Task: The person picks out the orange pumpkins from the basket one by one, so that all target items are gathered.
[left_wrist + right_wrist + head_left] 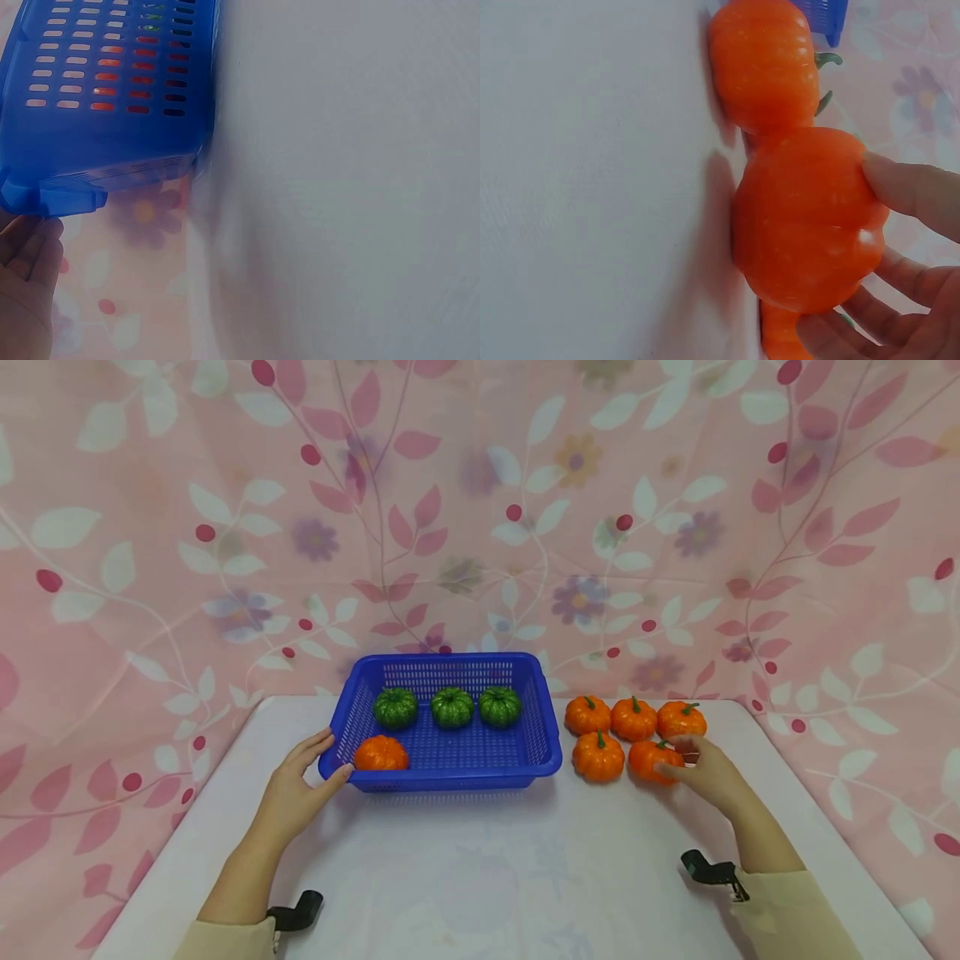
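Observation:
My right hand holds an orange mini pumpkin with a green stem, at the front right of a group of orange pumpkins. In the right wrist view the thumb lies on one side of it and the fingertips on the other. My left hand rests at the front left corner of a blue plastic basket, its fairly straight fingers at the rim. Inside the basket, three green pumpkins stand in a row at the back, and one orange pumpkin sits at the front left.
Several other orange pumpkins stand close together right of the basket, three at the back and one in front. A white cloth covers the table. Behind it hangs a pink floral curtain. Black wrist mounts sit at both sleeves.

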Demonstrator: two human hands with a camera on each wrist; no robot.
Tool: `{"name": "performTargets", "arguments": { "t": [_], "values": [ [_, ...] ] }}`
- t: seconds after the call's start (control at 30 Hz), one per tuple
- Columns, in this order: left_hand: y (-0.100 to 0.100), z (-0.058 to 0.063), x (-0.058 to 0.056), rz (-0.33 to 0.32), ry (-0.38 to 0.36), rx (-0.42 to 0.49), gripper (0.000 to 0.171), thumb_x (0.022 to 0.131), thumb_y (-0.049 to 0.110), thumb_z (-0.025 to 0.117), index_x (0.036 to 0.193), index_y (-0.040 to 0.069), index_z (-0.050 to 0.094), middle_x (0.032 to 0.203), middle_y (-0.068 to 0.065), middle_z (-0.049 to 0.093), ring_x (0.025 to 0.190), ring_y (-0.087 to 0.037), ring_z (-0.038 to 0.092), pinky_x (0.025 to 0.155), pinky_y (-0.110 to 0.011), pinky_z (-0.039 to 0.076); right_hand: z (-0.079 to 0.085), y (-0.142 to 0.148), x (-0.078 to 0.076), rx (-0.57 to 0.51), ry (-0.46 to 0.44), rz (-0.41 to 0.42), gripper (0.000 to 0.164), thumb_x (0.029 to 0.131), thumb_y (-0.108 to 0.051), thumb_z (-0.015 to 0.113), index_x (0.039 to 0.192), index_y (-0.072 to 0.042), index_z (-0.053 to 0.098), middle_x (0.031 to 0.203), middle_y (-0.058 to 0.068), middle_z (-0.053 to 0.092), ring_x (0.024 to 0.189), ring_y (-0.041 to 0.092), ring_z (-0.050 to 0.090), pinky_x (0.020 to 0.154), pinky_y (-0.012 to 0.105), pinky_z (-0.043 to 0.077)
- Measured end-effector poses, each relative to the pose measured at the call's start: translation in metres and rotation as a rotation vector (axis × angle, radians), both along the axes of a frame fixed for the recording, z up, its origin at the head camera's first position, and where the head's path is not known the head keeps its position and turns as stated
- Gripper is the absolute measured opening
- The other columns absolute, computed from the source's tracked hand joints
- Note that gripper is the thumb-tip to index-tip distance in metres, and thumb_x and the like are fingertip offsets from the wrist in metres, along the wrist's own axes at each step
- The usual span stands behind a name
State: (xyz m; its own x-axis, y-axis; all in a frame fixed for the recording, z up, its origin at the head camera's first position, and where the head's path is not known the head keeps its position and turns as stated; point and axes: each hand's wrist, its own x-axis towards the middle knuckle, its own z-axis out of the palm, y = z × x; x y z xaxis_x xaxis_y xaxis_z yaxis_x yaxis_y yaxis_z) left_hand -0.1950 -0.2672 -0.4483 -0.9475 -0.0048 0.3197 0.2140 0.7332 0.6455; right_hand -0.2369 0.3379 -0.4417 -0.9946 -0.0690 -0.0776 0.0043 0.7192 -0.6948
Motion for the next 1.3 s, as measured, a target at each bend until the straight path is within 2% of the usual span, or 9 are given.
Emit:
{"name": "performTargets", "arguments": {
  "t": [0.37,0.5,0.83,1.3],
  "values": [
    [0.0,-0.001,-0.001,-0.002,0.008,-0.002,0.07,0.091,0.041,0.073,0.143,-0.001,0.052,0.153,-0.013,0.045,0.141,-0.043,0.037,0.108,-0.066,0.034,0.0,0.003,0.003,-0.036,-0.079,0.016,0.078,0.089,-0.038,0.075,0.14,0.01,0.041,0.139,0.034,0.046,0.125,0.05,0.049,0.098,0.061,0.047],
    [0.0,-0.001,-0.001,-0.002,0.01,-0.004,0.07,0.091,0.042,0.073,0.143,-0.001,0.052,0.153,-0.014,0.045,0.14,-0.044,0.037,0.107,-0.067,0.034,-0.003,0.005,0.003,-0.046,-0.065,0.008,0.079,0.089,-0.038,0.077,0.14,0.011,0.041,0.14,0.034,0.046,0.126,0.05,0.049,0.099,0.061,0.047],
    [-0.001,-0.001,-0.001,-0.006,0.009,-0.005,0.072,0.092,0.044,0.072,0.143,-0.001,0.052,0.153,-0.014,0.045,0.14,-0.044,0.038,0.107,-0.067,0.034,-0.013,0.009,-0.003,-0.021,-0.011,0.053,0.08,0.087,-0.028,0.08,0.142,0.014,0.039,0.141,0.035,0.046,0.124,0.052,0.05,0.1,0.06,0.047],
    [0.0,0.0,0.0,-0.008,0.006,-0.005,0.071,0.092,0.043,0.072,0.144,-0.001,0.052,0.153,-0.014,0.044,0.14,-0.045,0.037,0.107,-0.068,0.034,-0.014,0.003,-0.006,-0.003,-0.022,0.052,0.083,0.085,-0.027,0.082,0.142,0.013,0.038,0.139,0.036,0.045,0.124,0.052,0.049,0.1,0.063,0.045]
  ]
}}
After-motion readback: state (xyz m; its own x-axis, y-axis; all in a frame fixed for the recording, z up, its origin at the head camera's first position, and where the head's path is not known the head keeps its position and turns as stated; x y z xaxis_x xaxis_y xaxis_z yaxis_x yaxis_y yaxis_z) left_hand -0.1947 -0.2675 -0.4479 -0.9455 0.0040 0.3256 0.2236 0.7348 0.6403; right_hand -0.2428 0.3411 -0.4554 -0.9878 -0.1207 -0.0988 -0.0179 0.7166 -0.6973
